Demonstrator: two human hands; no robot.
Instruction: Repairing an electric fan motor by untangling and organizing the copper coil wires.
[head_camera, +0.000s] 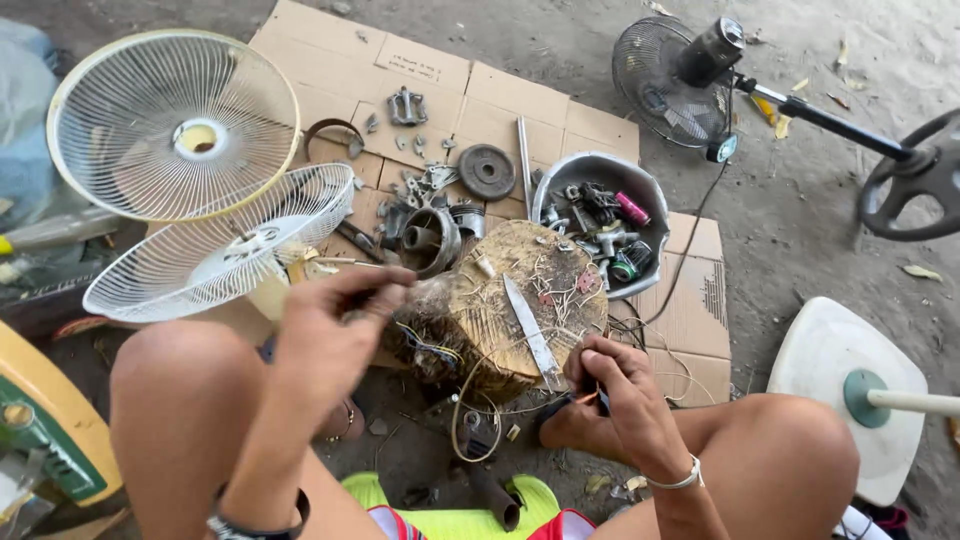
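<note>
From the head view, I saw my left hand raised over my left knee, fingers pinched shut on one end of a thin wire; the grip was a little blurred. My right hand sat low, just in front of the stump, curled closed on a small dark tool with an orange bit showing at the fingertips. The wire looped down between my hands, past the near side of the stump.

A knife lay flat on the stump's top among short wire clippings. Behind the stump, touching it, stood a grey bowl full of metal parts. More parts and a round disc lay on flattened cardboard. Two white fan grilles leaned to my left, one overlapping the other. A dark fan on a pole lay to my far right, and a white fan base stood by my right knee.
</note>
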